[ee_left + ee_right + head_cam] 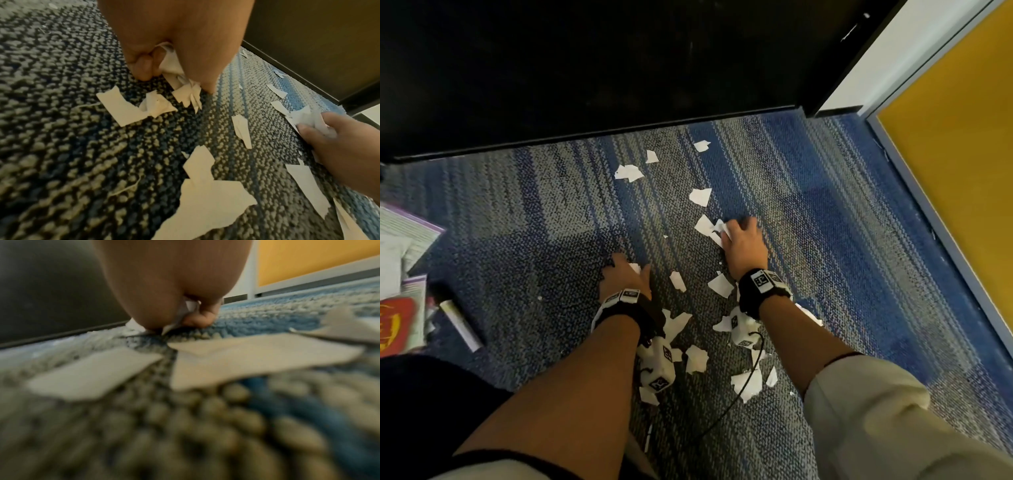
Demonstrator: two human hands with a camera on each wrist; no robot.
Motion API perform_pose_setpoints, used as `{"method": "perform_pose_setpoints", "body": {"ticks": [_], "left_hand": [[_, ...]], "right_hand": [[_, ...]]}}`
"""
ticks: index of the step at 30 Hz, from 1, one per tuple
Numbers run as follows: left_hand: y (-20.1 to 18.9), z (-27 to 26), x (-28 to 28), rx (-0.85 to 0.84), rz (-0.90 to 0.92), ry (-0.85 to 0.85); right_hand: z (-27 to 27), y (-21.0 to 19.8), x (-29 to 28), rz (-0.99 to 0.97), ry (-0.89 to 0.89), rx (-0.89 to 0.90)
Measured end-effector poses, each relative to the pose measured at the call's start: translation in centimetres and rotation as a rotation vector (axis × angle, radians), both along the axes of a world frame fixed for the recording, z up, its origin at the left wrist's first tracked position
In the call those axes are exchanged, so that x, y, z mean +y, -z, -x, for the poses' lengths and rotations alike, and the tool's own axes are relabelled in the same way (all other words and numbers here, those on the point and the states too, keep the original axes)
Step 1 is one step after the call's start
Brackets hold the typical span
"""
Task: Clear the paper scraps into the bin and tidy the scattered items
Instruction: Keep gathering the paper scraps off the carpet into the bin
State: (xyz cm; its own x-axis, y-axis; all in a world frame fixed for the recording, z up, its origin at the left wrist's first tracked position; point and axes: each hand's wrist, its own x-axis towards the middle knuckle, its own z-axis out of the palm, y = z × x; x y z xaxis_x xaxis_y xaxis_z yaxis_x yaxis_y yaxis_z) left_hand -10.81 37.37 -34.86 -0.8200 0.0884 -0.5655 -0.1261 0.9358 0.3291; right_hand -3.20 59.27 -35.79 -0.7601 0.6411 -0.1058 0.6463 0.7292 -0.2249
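Several torn white paper scraps (pixel 701 197) lie scattered over the striped blue-grey carpet (pixel 825 222). My left hand (pixel 625 274) is down on the carpet, fingers curled round a bunch of scraps (pixel 174 68), with more scraps (pixel 121 105) lying just in front of it. My right hand (pixel 743 240) is farther ahead and to the right, gripping a wad of scraps (pixel 308 120) against the carpet; that hand (pixel 185 316) shows paper between thumb and fingers. No bin is in view.
A black cabinet front (pixel 585 68) closes off the far side. A yellow panel with a grey frame (pixel 945 154) runs along the right. Books and papers (pixel 400 240) and a white tube (pixel 460 325) lie at the left. A black cable (pixel 753 373) trails between my arms.
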Motion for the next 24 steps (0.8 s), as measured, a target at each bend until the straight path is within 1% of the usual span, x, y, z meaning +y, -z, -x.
{"method": "perform_pose_setpoints", "body": {"ticks": [2, 3, 6, 8, 10, 11, 14, 16, 18, 20, 22, 24], "left_hand": [[-0.2, 0.3, 0.1, 0.018, 0.007, 0.047], [-0.4, 0.3, 0.1, 0.026, -0.001, 0.058], [-0.6, 0.1, -0.1, 0.044, -0.038, 0.045], [-0.9, -0.1, 0.2, 0.113, -0.095, 0.043], [-1.4, 0.0, 0.8, 0.181, -0.178, 0.036], [-1.8, 0.0, 1.1, 0.191, -0.227, 0.027], [-2.1, -0.1, 1.6, 0.215, -0.337, 0.007], [-1.7, -0.5, 1.7, 0.231, -0.351, 0.079], [-1.6, -1.1, 1.9, 0.2, -0.32, 0.209], [-1.6, -1.4, 2.2, 0.115, -0.282, 0.294], [-1.7, -1.7, 2.3, 0.002, -0.184, 0.387], [-1.5, -1.7, 2.6, -0.048, -0.122, 0.463]], "right_hand": [[0.1, 0.4, 0.0, 0.019, -0.07, 0.031], [0.1, 0.4, 0.2, 0.045, -0.076, 0.066], [-0.1, -0.4, 1.5, 0.199, 0.012, 0.161], [-1.1, -1.1, 2.7, 0.377, 0.109, 0.195], [-2.6, -1.8, 3.2, 0.529, 0.132, 0.252], [-3.6, -2.1, 3.1, 0.553, 0.121, 0.263], [-6.8, -2.8, 2.0, 0.507, 0.087, 0.173], [-8.6, -3.0, 1.2, 0.416, 0.101, 0.095], [-9.9, -2.8, 0.4, 0.359, 0.162, 0.016], [-10.6, -2.4, -0.8, 0.342, 0.216, -0.083], [-11.0, -1.9, -2.5, 0.306, 0.209, -0.158], [-10.7, -1.2, -4.4, 0.229, 0.177, -0.203]]}}
